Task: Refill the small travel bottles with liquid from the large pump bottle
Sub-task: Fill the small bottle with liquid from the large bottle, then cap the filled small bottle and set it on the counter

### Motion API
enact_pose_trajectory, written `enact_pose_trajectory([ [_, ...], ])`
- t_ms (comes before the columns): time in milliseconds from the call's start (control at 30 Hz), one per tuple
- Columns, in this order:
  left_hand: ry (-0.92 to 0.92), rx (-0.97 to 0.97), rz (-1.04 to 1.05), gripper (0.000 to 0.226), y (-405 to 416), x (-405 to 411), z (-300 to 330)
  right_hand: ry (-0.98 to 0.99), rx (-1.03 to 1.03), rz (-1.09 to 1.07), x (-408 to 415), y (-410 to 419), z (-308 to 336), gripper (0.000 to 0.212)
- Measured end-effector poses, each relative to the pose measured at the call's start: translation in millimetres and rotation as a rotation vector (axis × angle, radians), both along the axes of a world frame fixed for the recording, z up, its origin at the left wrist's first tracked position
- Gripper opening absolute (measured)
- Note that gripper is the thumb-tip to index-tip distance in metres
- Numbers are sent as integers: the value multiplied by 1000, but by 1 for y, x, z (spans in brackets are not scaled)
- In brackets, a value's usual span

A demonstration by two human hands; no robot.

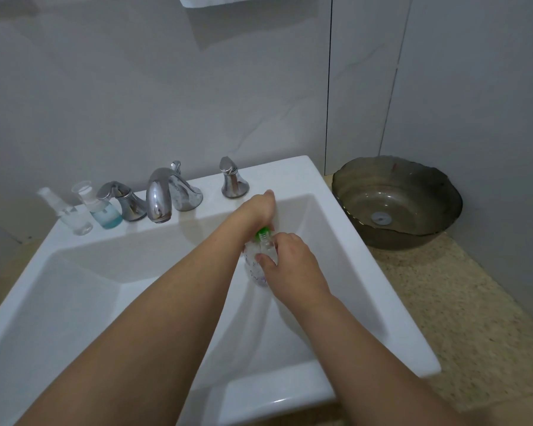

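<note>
Both arms reach from the bottom of the frame over a white rectangular sink, meeting right of centre. The right hand wraps its fingers round the clear body of a large pump bottle, which is held over the basin near its right wall, tilted with the top pointing toward the back of the sink. The left hand lies over the bottle's green pump top, palm down and wrist bent; its fingers are hidden beneath the hand, so whether they grip the pump or only press on it cannot be told.

At the left of the frame, on the sink's back ledge, stand two small travel bottles. The nearer-to-edge one is a clear spray bottle with a slim neck; just beside it, to the right, is a small bottle of blue liquid with a clear cap. Both are upright and well apart from the hands.

Right of them sits a chrome faucet between a left tap handle and a right tap handle. At the right of the frame a brown glass basin rests on the speckled counter, against a pale grey tiled wall.
</note>
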State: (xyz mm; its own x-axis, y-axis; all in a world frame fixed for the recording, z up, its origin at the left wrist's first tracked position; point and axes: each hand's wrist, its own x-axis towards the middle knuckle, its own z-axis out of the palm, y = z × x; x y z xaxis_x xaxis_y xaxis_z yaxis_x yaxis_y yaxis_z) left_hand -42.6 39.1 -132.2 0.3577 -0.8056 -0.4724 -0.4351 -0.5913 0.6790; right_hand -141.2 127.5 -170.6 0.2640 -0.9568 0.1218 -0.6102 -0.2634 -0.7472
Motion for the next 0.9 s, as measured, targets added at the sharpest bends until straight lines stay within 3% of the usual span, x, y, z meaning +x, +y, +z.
enact_pose_trajectory([
  [267, -31, -8, -2, 63, -1, 2, -3, -5, -1, 5, 0, -2, -4, 20],
  [467, 166, 99, 66, 88, 4, 10, 3, -32, 8, -9, 1, -1, -4, 23],
  [733, 376, -364, 422, 47, 29, 24, -6, -93, 69, -106, -17, 6, -3, 28],
  [900, 331, -302, 339, 54, 74, 41, -3, -49, 22, -78, -17, 26, 14, 29],
])
